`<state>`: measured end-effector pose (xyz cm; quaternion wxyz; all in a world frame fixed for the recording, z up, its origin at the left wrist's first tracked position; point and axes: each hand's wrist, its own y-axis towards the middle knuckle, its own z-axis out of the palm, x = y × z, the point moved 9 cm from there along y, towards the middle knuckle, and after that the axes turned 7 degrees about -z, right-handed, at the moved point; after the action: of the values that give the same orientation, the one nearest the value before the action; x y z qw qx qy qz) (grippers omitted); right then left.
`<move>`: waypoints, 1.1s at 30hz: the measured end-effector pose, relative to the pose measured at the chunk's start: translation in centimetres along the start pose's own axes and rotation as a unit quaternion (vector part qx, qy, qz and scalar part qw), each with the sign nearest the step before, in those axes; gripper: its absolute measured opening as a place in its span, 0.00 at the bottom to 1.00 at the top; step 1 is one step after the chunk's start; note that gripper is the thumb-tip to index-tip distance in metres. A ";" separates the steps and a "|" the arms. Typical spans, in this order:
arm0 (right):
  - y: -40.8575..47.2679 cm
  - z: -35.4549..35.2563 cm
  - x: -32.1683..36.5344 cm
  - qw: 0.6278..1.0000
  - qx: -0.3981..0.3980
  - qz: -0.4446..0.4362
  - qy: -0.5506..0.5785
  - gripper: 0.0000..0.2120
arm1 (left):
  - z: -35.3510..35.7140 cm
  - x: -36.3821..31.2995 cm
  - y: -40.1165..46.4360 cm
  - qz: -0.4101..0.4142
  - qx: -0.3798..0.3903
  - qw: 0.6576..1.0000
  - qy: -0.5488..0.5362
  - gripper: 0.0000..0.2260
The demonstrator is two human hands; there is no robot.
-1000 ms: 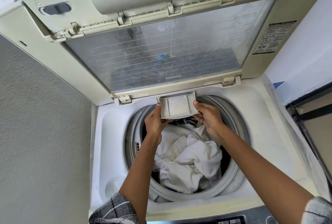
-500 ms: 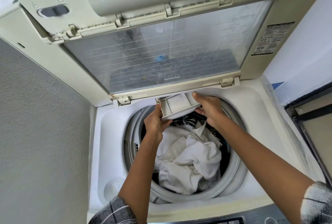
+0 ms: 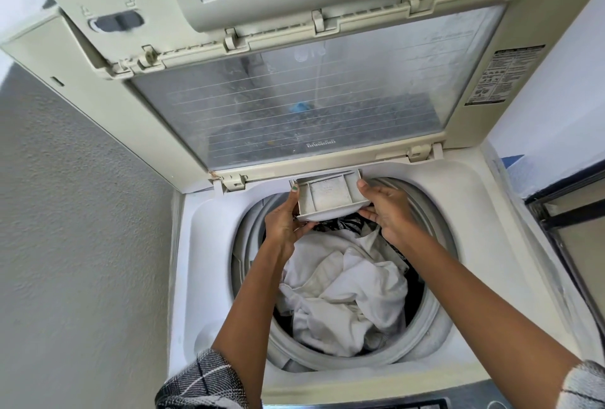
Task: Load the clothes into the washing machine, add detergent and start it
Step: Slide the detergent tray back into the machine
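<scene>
The washer (image 3: 209, 244) is cut off at the bottom edge, so its panel is mostly out of view. The raised lid (image 3: 294, 107) is seen through hazy glass; what lies behind is hard to make out. In the drum (image 3: 435, 277), white clothes (image 3: 343, 290) cover a dark patterned piece. At the drum's back edge, the drawer (image 3: 329, 194) is grasped by the left hand (image 3: 283, 225) and right hand (image 3: 386, 212); its rear is hidden under the lid.

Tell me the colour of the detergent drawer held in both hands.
Off-white, greyish plastic detergent drawer, seen best in the head view.
</scene>
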<state>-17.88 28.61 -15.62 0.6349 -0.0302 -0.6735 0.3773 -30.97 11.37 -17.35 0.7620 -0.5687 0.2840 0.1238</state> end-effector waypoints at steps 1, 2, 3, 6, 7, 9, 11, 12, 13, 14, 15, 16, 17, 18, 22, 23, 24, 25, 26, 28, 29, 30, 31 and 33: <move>-0.1 0.0 -0.1 1.000 0.000 0.000 0.003 0.10 | 0.0 0.0 0.0 -0.003 0.000 1.000 0.001 0.14; -0.2 0.0 -0.1 1.000 0.003 -0.001 0.006 0.10 | -0.1 0.0 0.0 -0.004 0.001 1.000 0.002 0.14; -0.2 0.1 -0.1 1.000 0.007 -0.001 0.008 0.10 | -0.1 -0.1 0.1 -0.005 0.003 1.000 0.004 0.14; -0.3 0.1 0.1 1.000 0.014 0.000 0.011 0.09 | 0.0 0.2 0.2 -0.005 0.015 1.000 0.008 0.12; -0.2 0.1 0.1 1.000 0.014 0.002 0.010 0.08 | 0.1 0.4 0.2 -0.003 0.021 1.000 0.006 0.12; -0.2 0.0 0.2 1.000 0.013 0.005 0.010 0.07 | 0.3 0.7 0.2 0.001 0.033 0.999 -0.002 0.11; -0.1 0.1 0.3 1.000 0.016 0.006 0.012 0.07 | 0.3 0.7 0.1 0.003 0.039 0.999 -0.003 0.11; -0.1 0.1 0.3 1.000 0.017 0.005 0.013 0.07 | 0.3 0.7 0.2 0.002 0.039 0.999 -0.001 0.11; -0.1 0.1 0.4 1.000 0.018 0.005 0.015 0.06 | 0.4 0.6 0.2 -0.002 0.037 0.999 0.001 0.12; -0.1 0.1 0.4 1.000 0.019 0.005 0.017 0.06 | 0.3 0.6 0.2 -0.005 0.034 0.999 0.001 0.13; -0.2 0.2 0.4 1.000 0.020 0.007 0.018 0.06 | 0.3 0.6 0.2 -0.008 0.030 1.000 0.002 0.14; -0.2 0.2 0.3 1.000 0.021 0.008 0.018 0.05 | 0.3 0.6 0.1 -0.011 0.027 1.000 0.002 0.15; -0.2 0.2 0.3 1.000 0.022 0.010 0.018 0.05 | 0.3 0.6 0.1 -0.014 0.025 1.000 0.002 0.15; -0.2 0.2 0.3 1.000 0.022 0.011 0.019 0.05 | 0.3 0.6 0.2 -0.018 0.024 1.000 0.001 0.16; -0.2 0.1 0.4 0.999 0.019 0.016 0.022 0.05 | 0.3 0.7 0.3 -0.030 0.021 0.999 -0.004 0.14; -0.2 0.1 0.4 0.999 0.019 0.016 0.023 0.05 | 0.3 0.7 0.4 -0.031 0.021 0.999 -0.006 0.14; -0.2 0.1 0.4 0.999 0.020 0.016 0.024 0.05 | 0.3 0.7 0.4 -0.031 0.021 0.999 -0.007 0.13; -0.2 0.1 0.3 0.999 0.020 0.016 0.024 0.05 | 0.3 0.7 0.4 -0.031 0.020 0.999 -0.008 0.13; -0.2 0.2 0.4 0.999 0.020 0.016 0.024 0.05 | 0.2 0.7 0.4 -0.033 0.020 0.999 -0.007 0.13; -0.2 0.2 0.4 0.999 0.021 0.014 0.025 0.06 | 0.3 0.7 0.4 -0.039 0.018 0.999 -0.007 0.14; -0.2 0.3 0.5 0.999 0.022 0.013 0.025 0.06 | 0.3 0.7 0.4 -0.041 0.018 0.999 -0.009 0.14; -0.2 0.3 0.4 0.999 0.023 0.015 0.027 0.06 | 0.4 0.4 0.3 -0.039 0.017 0.999 -0.009 0.14; -0.3 0.4 0.3 0.999 0.025 0.020 0.032 0.06 | 0.5 0.0 0.2 -0.032 0.014 0.999 -0.004 0.13; -0.4 0.6 0.1 0.998 0.026 0.029 0.043 0.05 | 0.7 -1.1 0.2 -0.020 0.011 1.000 0.010 0.11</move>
<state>-18.22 28.14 -15.24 0.6527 -0.0494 -0.6341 0.4117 -31.72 12.26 -16.76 0.7677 -0.5669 0.2815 0.1000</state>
